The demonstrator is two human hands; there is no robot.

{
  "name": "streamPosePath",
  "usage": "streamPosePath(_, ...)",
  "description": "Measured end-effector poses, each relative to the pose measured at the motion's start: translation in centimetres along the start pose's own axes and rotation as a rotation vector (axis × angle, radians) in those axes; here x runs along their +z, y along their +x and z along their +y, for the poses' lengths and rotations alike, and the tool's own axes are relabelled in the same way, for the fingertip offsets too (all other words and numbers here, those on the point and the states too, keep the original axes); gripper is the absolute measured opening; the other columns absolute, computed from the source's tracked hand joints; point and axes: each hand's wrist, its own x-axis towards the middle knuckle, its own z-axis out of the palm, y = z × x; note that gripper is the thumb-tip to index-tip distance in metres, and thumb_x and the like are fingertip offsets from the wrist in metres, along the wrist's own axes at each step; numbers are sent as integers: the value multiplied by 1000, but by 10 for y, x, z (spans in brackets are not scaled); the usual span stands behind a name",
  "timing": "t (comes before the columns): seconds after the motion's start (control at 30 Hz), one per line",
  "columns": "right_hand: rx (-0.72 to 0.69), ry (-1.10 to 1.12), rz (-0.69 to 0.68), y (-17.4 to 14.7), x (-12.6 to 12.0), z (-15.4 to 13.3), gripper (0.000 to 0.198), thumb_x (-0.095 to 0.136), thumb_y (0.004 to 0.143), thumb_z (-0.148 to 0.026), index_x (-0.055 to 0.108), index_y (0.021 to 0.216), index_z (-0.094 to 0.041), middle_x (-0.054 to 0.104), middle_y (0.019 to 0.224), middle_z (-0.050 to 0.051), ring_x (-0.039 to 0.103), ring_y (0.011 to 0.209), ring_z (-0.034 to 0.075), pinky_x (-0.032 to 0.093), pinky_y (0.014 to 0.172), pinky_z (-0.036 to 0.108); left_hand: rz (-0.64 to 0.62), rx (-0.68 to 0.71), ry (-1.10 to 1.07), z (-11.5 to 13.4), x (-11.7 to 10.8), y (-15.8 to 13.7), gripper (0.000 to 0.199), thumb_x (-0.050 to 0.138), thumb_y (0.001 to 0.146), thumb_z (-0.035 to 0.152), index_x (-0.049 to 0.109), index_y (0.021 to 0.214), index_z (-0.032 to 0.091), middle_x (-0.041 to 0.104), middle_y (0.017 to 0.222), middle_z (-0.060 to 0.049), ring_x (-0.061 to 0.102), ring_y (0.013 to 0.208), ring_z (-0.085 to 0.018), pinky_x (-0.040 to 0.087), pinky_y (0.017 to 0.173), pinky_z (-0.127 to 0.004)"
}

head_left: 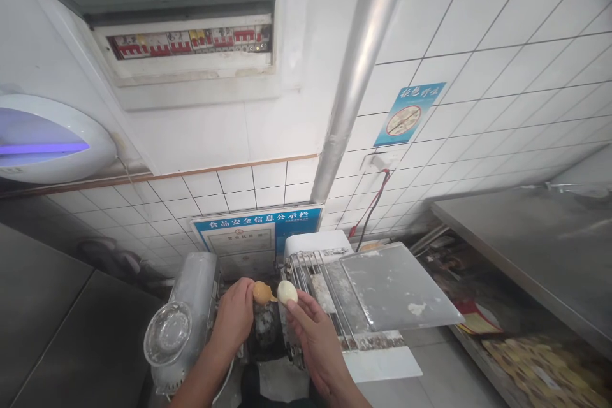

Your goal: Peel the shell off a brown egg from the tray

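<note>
My left hand (238, 312) pinches a piece of brown eggshell (262, 293) with a jagged edge on its right side. Just to the right, my right hand (310, 326) grips a pale peeled egg (287, 292) between thumb and fingers. A narrow gap separates the egg and most of the shell; whether the shell's ragged tip touches the egg, I cannot tell. Both hands are held up in front of me, over the space between two machines.
At left stands a grey machine (196, 287) with a clear plastic lid (167, 333) on it. Right of my hands is a flour-dusted machine with a metal tray (401, 287). A steel table (530, 236) runs along the right, with egg trays (535, 363) beneath. An open breaker box (191, 44) hangs above.
</note>
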Motion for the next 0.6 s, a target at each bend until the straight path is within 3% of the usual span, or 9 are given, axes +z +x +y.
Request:
streamPosePath(0.13,-23,-67,-13,-1,3,-3,68,91,69,-52,68,128,-26,69,137,3,61,124,23,52,99,30,45,-48,-26,1,-7,-2,37,26,109,38,59,107,22,69,108,-7,64,103,-26,47,93,-45)
streamPosePath(0.37,-50,-84,-28,4,2,3,64,90,69,-52,69,122,-24,69,132,5,63,117,23,53,99,33,81,-12,20,-5,-10,0,36,27,109,34,60,104,21,70,104,-7,66,100,-26,50,91,-46)
streamPosePath(0.5,-49,-65,-11,7,3,7,65,92,66,-53,67,118,-22,69,129,6,63,118,24,54,99,34,191,-5,10,-7,-8,-3,32,33,109,35,62,109,22,72,108,-7,68,102,-26,53,91,-45)
streamPosePath(0.6,-31,-67,-28,7,4,6,71,91,68,-53,62,126,-24,66,134,6,61,124,26,55,99,34,303,28,10,-7,-9,-6,30,36,108,34,63,113,21,73,111,-7,69,104,-25,54,90,-43)
